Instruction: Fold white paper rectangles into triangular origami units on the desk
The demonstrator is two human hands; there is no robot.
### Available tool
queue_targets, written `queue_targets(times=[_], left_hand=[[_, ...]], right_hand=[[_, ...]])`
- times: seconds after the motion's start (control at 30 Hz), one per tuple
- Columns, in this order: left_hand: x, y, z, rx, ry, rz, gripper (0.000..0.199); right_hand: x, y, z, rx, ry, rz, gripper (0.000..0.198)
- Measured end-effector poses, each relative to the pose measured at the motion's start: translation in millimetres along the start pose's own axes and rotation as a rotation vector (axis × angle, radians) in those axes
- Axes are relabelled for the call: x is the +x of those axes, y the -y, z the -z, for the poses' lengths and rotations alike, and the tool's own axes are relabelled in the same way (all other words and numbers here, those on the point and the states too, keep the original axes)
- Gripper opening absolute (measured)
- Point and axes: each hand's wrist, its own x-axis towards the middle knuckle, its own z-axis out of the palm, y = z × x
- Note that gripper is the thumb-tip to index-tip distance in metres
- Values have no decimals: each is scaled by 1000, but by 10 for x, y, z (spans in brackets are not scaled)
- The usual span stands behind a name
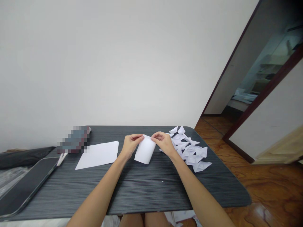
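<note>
A white sheet of paper (145,150), bent over on itself, is held between my two hands above the dark table. My left hand (130,145) pinches its upper left corner between thumb and fingers. At the upper right corner, my right hand (163,141) pinches it the same way. Just beyond my right hand lies a cluster of folded paper boats (189,150), several of them overlapping. To the left of my left hand, a flat stack of white paper (100,154) rests on the table.
The dark table (142,195) stands against a white wall. At its left are a blurred-out book-like item (75,140), a dark flat panel with a pale rim (28,186) and a black bundle (23,157). A doorway and wooden floor (272,179) lie to the right.
</note>
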Motion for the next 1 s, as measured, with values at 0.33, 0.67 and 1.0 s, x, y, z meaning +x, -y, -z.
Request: queue_targets(times=[0.33, 0.67, 1.0], left_hand=[[11, -9, 4, 22, -105, -47, 28], [28, -27, 32, 23, -192, -115, 25], [51, -83, 76, 69, -304, -190, 22]], right_hand=[[-17, -5, 8, 168, -8, -313, 25], [-73, 12, -54, 297, 93, -463, 27], [-126, 8, -88, 285, 254, -517, 26]])
